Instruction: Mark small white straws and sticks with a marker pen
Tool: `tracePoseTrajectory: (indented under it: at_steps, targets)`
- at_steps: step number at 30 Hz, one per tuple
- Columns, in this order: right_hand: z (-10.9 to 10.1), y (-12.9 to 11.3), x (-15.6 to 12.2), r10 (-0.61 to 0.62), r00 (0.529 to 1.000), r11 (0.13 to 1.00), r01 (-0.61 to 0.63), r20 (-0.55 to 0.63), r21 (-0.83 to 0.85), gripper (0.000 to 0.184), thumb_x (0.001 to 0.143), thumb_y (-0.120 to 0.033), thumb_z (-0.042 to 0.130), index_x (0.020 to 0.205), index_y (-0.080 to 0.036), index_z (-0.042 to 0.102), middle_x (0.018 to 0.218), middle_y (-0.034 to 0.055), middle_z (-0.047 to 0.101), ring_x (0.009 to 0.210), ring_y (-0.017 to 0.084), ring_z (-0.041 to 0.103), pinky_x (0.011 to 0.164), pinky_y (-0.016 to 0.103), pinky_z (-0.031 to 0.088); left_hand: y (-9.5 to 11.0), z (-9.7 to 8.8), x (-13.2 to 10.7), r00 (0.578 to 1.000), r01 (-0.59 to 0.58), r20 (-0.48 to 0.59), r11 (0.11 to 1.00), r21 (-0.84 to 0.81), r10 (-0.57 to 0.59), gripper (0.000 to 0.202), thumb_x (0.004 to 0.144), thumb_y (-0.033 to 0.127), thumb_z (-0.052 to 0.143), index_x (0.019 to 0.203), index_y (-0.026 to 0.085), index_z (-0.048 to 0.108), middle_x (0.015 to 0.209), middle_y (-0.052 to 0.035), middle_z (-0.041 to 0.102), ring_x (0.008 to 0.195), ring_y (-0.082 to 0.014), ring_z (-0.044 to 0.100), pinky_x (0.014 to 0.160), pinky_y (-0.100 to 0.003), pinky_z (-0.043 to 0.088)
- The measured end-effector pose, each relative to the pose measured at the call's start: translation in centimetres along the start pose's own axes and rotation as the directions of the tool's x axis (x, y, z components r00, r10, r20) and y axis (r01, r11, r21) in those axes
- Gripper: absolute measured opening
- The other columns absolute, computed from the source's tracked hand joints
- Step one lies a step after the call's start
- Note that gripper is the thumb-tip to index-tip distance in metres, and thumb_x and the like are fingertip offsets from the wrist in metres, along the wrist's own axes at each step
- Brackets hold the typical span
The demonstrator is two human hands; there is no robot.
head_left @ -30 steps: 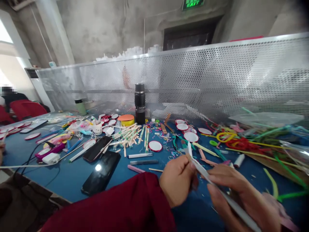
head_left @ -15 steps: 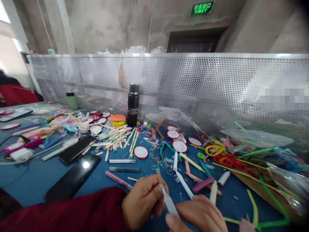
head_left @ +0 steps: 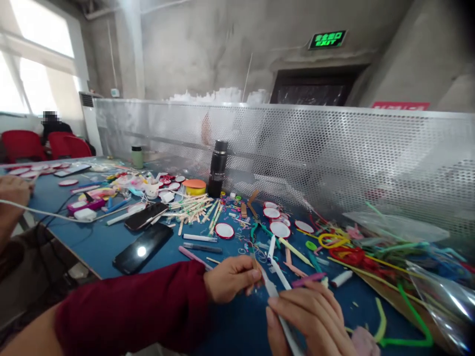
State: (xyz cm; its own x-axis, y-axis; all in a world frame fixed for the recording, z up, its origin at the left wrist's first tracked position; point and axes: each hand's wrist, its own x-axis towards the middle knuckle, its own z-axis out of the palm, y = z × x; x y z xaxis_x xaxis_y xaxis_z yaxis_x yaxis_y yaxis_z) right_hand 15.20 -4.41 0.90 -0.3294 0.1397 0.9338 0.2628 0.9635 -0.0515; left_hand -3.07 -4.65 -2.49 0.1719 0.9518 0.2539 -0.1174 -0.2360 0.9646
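Note:
My left hand (head_left: 232,278), in a dark red sleeve, pinches the upper end of a thin wooden stick (head_left: 256,264) low in the middle of the view. My right hand (head_left: 309,321) wraps around a long white strip (head_left: 276,306) that runs from my left fingertips down to the bottom edge. Both hands are closed and hover just above the blue table (head_left: 104,247). White and pink sticks (head_left: 276,269) lie right behind my fingers.
Two black phones (head_left: 139,249) lie at the left, a black flask (head_left: 217,168) stands by the perforated metal screen (head_left: 334,148). Wooden sticks (head_left: 195,207), red-rimmed discs (head_left: 224,230) and coloured pipe cleaners (head_left: 349,254) litter the table. Another person's hand (head_left: 13,190) is at the far left.
The view has swung left and up. My hands stay together on the stick and white strip, now lower in the picture, with the right hand sliding further down the strip.

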Motion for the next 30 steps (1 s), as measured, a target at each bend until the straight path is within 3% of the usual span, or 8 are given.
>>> tracePoseTrajectory:
  at_steps: [7,11,13,15,17,19,22,30]
  targets:
    - [2.5,0.3,1.3,-0.026,0.998,0.999,0.023,-0.062,-0.041,0.011,0.087,-0.014,0.062,0.093,-0.023,0.061,0.075,-0.0003,0.069,0.067,0.019,0.063,0.087,0.042,0.046,-1.7,-1.6,1.6,0.995,0.028,-0.100,0.997,0.068,-0.021,0.066,0.079,0.083,0.053,0.089,0.018,0.050,0.059,0.0043,0.054,0.040,-0.0068,0.041,0.042,-0.023,0.029]
    - [4.3,2.6,2.4,0.055,0.998,0.993,-0.059,-0.040,-0.104,0.005,0.088,-0.020,0.063,0.090,-0.023,0.066,0.076,0.0003,0.071,0.071,0.020,0.065,0.081,0.039,0.047,-1.7,-2.7,2.6,0.985,-0.034,-0.162,0.981,0.189,0.066,0.048,0.092,0.065,0.051,0.090,0.017,0.054,0.059,0.0023,0.057,0.042,-0.0078,0.042,0.044,-0.023,0.030]
    - [5.2,4.0,3.1,0.191,0.979,0.979,-0.196,-0.071,-0.064,0.006,0.086,-0.025,0.063,0.087,-0.023,0.069,0.079,0.0020,0.072,0.076,0.021,0.065,0.078,0.036,0.047,-0.8,-3.1,3.2,0.966,-0.049,-0.238,0.975,0.215,0.100,0.033,0.095,0.050,0.053,0.094,0.017,0.056,0.057,0.0031,0.057,0.042,-0.0085,0.042,0.046,-0.023,0.032]
    - [6.2,5.5,3.8,0.383,0.916,0.922,-0.373,-0.115,0.103,0.009,0.083,-0.028,0.061,0.083,-0.021,0.067,0.074,0.0008,0.070,0.068,0.017,0.062,0.070,0.032,0.047,0.2,-3.1,4.0,0.931,-0.019,-0.356,0.981,0.191,0.087,0.018,0.096,0.035,0.052,0.096,0.017,0.055,0.054,0.0046,0.056,0.041,-0.0089,0.042,0.046,-0.023,0.032]
    - [7.3,6.7,4.2,0.578,0.800,0.806,-0.530,-0.159,0.263,0.011,0.077,-0.032,0.063,0.075,-0.021,0.064,0.065,-0.0020,0.064,0.059,0.014,0.055,0.061,0.028,0.044,1.0,-3.0,4.8,0.918,-0.008,-0.391,0.988,0.155,0.069,0.012,0.097,0.027,0.048,0.091,0.018,0.054,0.053,0.0052,0.056,0.041,-0.0081,0.042,0.046,-0.022,0.030]
    - [8.1,7.5,4.2,0.682,0.716,0.706,-0.593,-0.147,0.387,0.013,0.073,-0.032,0.063,0.068,-0.021,0.060,0.062,-0.0025,0.061,0.058,0.014,0.054,0.059,0.027,0.043,1.2,-2.5,5.3,0.927,0.013,-0.375,0.995,0.095,0.024,0.016,0.098,0.029,0.048,0.086,0.019,0.051,0.053,0.0055,0.056,0.039,-0.0078,0.042,0.044,-0.021,0.027]
    - [8.5,7.8,3.7,0.752,0.654,0.598,-0.618,-0.090,0.510,0.014,0.073,-0.033,0.063,0.069,-0.020,0.059,0.063,-0.0016,0.061,0.061,0.014,0.055,0.062,0.028,0.045,0.4,-1.7,5.6,0.939,-0.007,-0.343,0.997,0.080,0.034,0.027,0.099,0.042,0.047,0.084,0.020,0.052,0.054,0.0044,0.058,0.038,-0.0086,0.043,0.041,-0.022,0.024]
    - [8.4,7.7,2.5,0.687,0.722,0.643,-0.552,-0.082,0.531,0.020,0.076,-0.039,0.068,0.076,-0.020,0.063,0.064,0.0011,0.066,0.058,0.016,0.058,0.056,0.029,0.047,-3.1,-2.6,6.0,0.976,0.014,-0.218,0.987,0.162,0.021,0.048,0.085,0.068,0.056,0.085,0.020,0.052,0.051,0.0038,0.060,0.035,-0.0088,0.041,0.041,-0.024,0.026]
